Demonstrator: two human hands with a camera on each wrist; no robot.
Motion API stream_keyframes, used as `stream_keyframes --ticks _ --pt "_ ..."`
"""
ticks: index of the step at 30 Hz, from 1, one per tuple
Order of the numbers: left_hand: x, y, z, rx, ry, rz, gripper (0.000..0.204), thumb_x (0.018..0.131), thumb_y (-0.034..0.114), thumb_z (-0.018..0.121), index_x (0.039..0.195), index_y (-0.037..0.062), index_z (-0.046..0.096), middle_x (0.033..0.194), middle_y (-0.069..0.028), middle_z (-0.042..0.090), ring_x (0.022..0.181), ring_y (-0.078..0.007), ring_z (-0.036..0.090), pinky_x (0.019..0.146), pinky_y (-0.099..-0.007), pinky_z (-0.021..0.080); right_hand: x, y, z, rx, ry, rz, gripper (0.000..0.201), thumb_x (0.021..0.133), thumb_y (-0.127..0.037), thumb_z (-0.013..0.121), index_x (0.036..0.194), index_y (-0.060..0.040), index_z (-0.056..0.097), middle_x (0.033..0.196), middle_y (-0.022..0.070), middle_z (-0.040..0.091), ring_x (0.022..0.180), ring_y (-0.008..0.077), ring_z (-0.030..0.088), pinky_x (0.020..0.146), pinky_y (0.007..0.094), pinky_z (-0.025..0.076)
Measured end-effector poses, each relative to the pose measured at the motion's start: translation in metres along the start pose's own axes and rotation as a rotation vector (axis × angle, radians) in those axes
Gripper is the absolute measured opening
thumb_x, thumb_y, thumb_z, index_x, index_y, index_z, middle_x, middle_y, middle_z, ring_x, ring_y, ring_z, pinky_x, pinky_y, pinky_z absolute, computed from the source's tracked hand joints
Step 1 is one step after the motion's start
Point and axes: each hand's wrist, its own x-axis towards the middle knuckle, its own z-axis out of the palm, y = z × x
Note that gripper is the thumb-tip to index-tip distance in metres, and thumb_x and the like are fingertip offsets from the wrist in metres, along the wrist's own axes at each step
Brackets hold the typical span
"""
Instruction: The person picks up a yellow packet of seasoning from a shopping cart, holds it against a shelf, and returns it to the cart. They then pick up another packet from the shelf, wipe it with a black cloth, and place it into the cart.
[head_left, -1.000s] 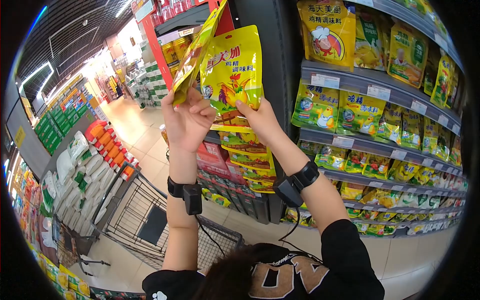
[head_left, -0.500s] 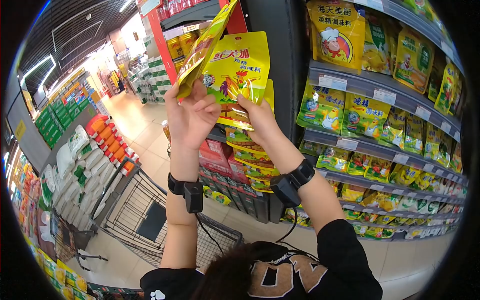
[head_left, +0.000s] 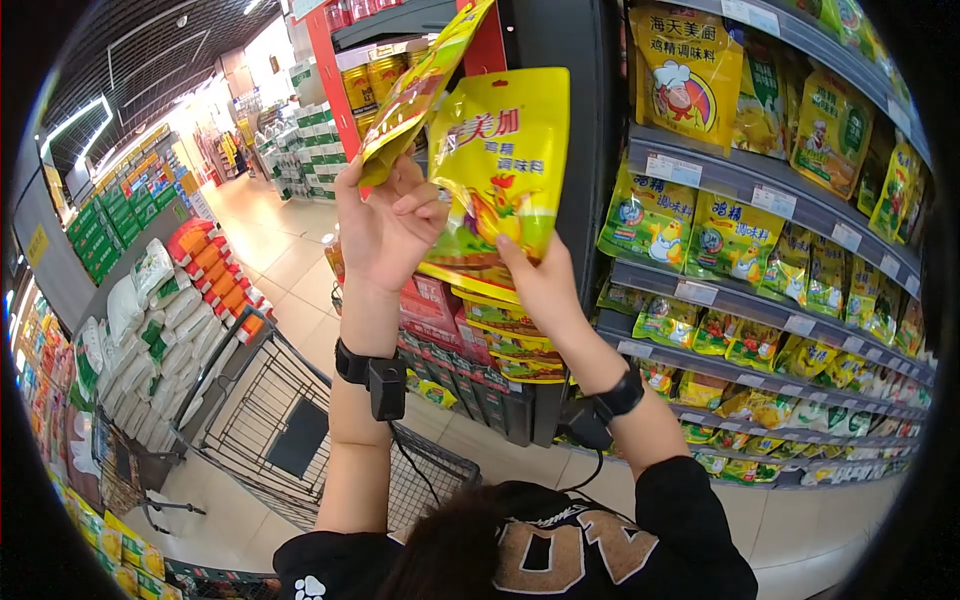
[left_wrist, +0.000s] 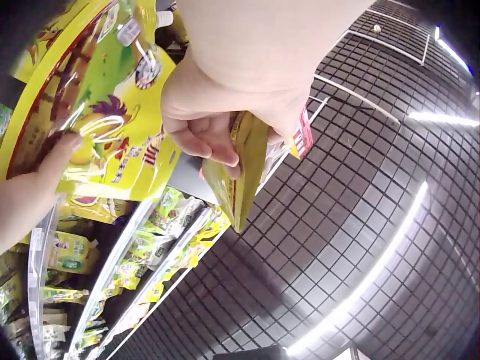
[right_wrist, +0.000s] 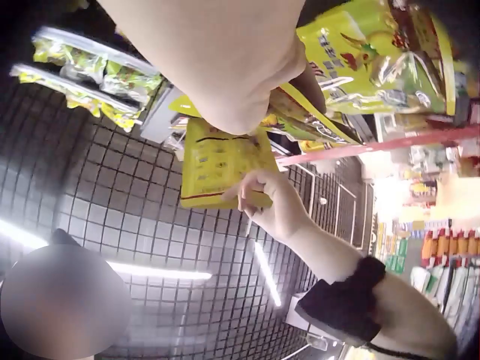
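My left hand [head_left: 395, 225] is raised, fingers curled round the lower end of a yellow seasoning packet [head_left: 425, 95]. That packet is tilted almost edge-on in the head view; its printed back [right_wrist: 225, 161] shows in the right wrist view. My right hand [head_left: 545, 285] grips the lower right part of a second packet [head_left: 510, 150], with a rooster on its front. The thumb [left_wrist: 56, 161] presses on this front, and the fingers behind are hidden in the head view. The left packet overlaps the second one's upper left edge.
Below the right hand hangs a column of similar packets [head_left: 515, 345]. Shelves of seasoning bags [head_left: 740, 240] stand on the right, past a dark upright panel [head_left: 560, 45]. A wire shopping cart [head_left: 260, 410] stands lower left, beside stacked white sacks [head_left: 140, 340].
The right hand and its packet have come lower and rightward, and the packet leans more to the right. The left hand keeps its hold. The head view has turned slightly left.
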Motion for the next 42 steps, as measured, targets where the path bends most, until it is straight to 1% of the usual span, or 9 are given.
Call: stream_keyframes --ticks 2,4,7,9,16,26,32,35,42 --pt "-0.001 0.0 0.0 -0.007 -0.001 0.009 0.045 0.081 0.032 0.046 0.111 -0.0014 0.047 0.09 0.0 0.061 0.059 -0.0071 0.041 0.062 -0.0229 0.034 -0.007 -0.012 -0.012 -0.137 0.068 -0.013 0.026 0.08 -0.012 0.055 0.1 0.0024 0.049 0.082 0.0085 0.059 0.072 0.0135 0.055 0.066 0.0267 0.044" --pt "-0.002 0.001 0.0 -0.014 0.002 0.02 0.045 0.081 0.032 0.046 0.112 -0.0016 0.047 0.09 -0.0005 0.061 0.059 -0.0073 0.041 0.062 -0.0229 0.034 -0.006 -0.017 -0.028 -0.228 0.075 0.022 0.024 0.081 -0.013 0.055 0.1 0.0013 0.049 0.089 0.0054 0.057 0.08 0.0091 0.052 0.071 0.0235 0.041" --pt "-0.002 0.002 -0.002 -0.039 0.067 0.012 0.034 0.081 0.034 0.047 0.104 0.0114 0.054 0.091 0.0005 0.061 0.057 -0.008 0.039 0.061 -0.0233 0.034 0.007 -0.016 -0.048 -0.051 0.024 0.05 0.024 0.081 -0.012 0.055 0.1 0.0017 0.049 0.088 0.0065 0.058 0.076 0.0106 0.054 0.067 0.0242 0.044" --pt "0.0 -0.001 -0.001 -0.028 0.005 0.015 0.045 0.082 0.032 0.046 0.112 -0.001 0.046 0.091 -0.0012 0.061 0.061 -0.0078 0.041 0.063 -0.0233 0.034 0.014 -0.019 -0.054 0.121 -0.044 0.137 0.025 0.081 -0.011 0.056 0.101 0.0019 0.049 0.092 0.0064 0.057 0.08 0.0117 0.054 0.071 0.0247 0.043" --pt "0.0 -0.008 0.002 0.005 0.038 0.046 0.044 0.081 0.033 0.046 0.111 0.0002 0.047 0.087 0.0001 0.06 0.06 -0.0077 0.041 0.062 -0.0237 0.033 0.022 -0.02 -0.045 0.278 -0.152 0.348 0.028 0.08 -0.011 0.057 0.103 0.0028 0.048 0.096 0.0073 0.056 0.086 0.0134 0.053 0.076 0.0275 0.042" --pt "-0.001 0.002 0.016 -0.027 0.01 0.05 0.043 0.082 0.03 0.045 0.11 -0.0026 0.046 0.091 -0.0005 0.061 0.059 -0.0068 0.041 0.062 -0.0223 0.034 0.016 -0.017 -0.025 0.275 -0.222 0.379 0.028 0.08 -0.009 0.056 0.104 0.0027 0.048 0.098 0.0092 0.057 0.086 0.015 0.055 0.076 0.0284 0.044" --pt "-0.003 0.012 0.037 -0.005 0.035 0.044 0.042 0.083 0.029 0.045 0.111 -0.002 0.045 0.092 -0.0016 0.061 0.057 -0.0054 0.04 0.06 -0.0212 0.033 0.013 -0.021 -0.016 0.399 -0.133 0.418 0.028 0.08 -0.011 0.056 0.103 0.003 0.048 0.097 0.009 0.057 0.086 0.0146 0.054 0.076 0.0278 0.043" --pt "0.0 0.012 0.038 -0.005 0.021 0.028 0.041 0.083 0.029 0.045 0.111 -0.0019 0.045 0.092 -0.0024 0.061 0.056 -0.0057 0.039 0.06 -0.0215 0.033 0.002 -0.025 -0.029 0.043 -0.008 0.149 0.024 0.081 -0.012 0.056 0.1 0.0021 0.05 0.089 0.0064 0.058 0.08 0.0107 0.053 0.071 0.0254 0.043" --pt "0.0 0.014 0.029 0.008 0.024 0.031 0.043 0.083 0.029 0.044 0.113 -0.0029 0.042 0.093 -0.0034 0.062 0.056 -0.0062 0.038 0.06 -0.0217 0.033 -0.005 -0.058 -0.06 -0.289 0.125 0.02 0.019 0.081 -0.012 0.055 0.094 0.0013 0.052 0.083 0.0043 0.057 0.072 0.0079 0.051 0.064 0.0229 0.041"
